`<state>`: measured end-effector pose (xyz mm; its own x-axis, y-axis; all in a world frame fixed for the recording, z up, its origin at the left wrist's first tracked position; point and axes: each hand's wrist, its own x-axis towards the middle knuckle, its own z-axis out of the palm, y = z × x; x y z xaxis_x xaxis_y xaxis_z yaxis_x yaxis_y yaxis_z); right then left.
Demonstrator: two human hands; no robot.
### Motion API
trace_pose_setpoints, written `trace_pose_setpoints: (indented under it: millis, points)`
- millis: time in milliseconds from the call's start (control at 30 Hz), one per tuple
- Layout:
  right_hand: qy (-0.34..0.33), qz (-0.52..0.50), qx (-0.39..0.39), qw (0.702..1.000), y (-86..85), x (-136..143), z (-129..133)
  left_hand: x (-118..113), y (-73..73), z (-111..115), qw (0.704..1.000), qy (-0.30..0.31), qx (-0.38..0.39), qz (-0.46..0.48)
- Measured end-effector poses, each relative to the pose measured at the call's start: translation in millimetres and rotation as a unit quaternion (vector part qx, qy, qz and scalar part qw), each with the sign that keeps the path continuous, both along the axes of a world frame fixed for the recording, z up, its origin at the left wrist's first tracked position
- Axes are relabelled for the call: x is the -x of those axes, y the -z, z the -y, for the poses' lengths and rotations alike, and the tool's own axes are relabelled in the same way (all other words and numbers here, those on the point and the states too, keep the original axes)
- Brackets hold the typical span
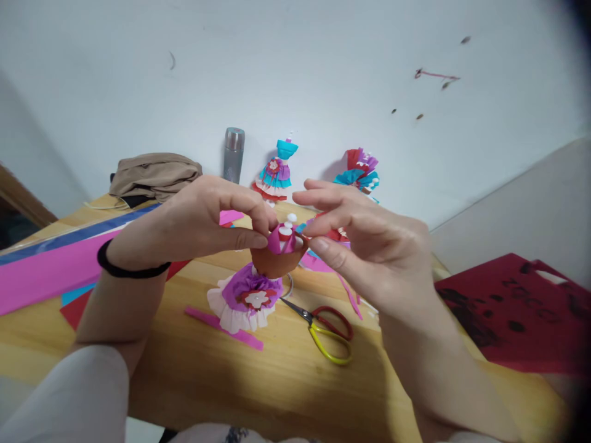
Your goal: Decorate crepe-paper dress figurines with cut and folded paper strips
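A small figure in a purple and white ruffled paper skirt [242, 298] stands upright at the middle of the table, a white and red flower on its front. Its upper part is a brown cup-shaped piece [276, 261] with pink paper and white round pieces in its top. My left hand [231, 215] pinches the left rim of this upper part between thumb and fingers. On the right side, my right hand [364, 234] has thumb and index finger closed together at the brown rim, its other fingers raised.
Scissors [323, 332] and a pink strip [224, 328] lie near the figure. Behind stand a grey bottle [234, 157] and two paper figures [276, 172] [360, 172]. Paper sheets [55, 271] and a brown cloth [154, 175] are left, a red bag [517, 314] right.
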<state>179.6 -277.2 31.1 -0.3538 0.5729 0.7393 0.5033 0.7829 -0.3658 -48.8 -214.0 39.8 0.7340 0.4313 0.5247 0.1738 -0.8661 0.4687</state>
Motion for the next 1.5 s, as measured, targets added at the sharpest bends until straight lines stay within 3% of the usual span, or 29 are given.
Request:
trace_pose_setpoints:
  millis: [333, 467, 600, 800, 967, 1133, 1300, 1500]
  points:
    - [-0.038, -0.069, 0.036, 0.996, 2.4, -2, -9, 1, -0.3, -4, 0.999, -0.009, 0.040, -0.027]
    - [-0.037, -0.028, 0.028, 0.999, -10.5, 1, -15, 2, 1.8, -9, 0.999, 0.000, 0.043, 0.015]
    - [-0.085, 0.048, -0.003, 0.995, -20.3, 8, -23, 5, -1.4, -8, 0.999, -0.006, 0.048, 0.011]
    - [-0.111, 0.082, -0.013, 0.990, -25.4, 10, -34, 15, -5.2, -3, 0.994, -0.057, 0.074, 0.063]
    - [-0.076, 0.076, 0.053, 0.993, -44.6, 7, -49, 25, -4.2, -1, 0.975, -0.136, 0.080, 0.156]
    - [-0.009, 0.070, 0.107, 0.992, -60.3, 8, -81, 28, -4.8, 0, 0.943, -0.211, 0.073, 0.247]
    - [0.045, 0.070, 0.138, 0.987, -61.8, 2, -114, 24, -9.7, 6, 0.921, -0.261, 0.080, 0.278]
    - [0.112, 0.104, 0.114, 0.982, -57.0, -6, -149, 19, -11.4, 10, 0.913, -0.269, 0.088, 0.293]
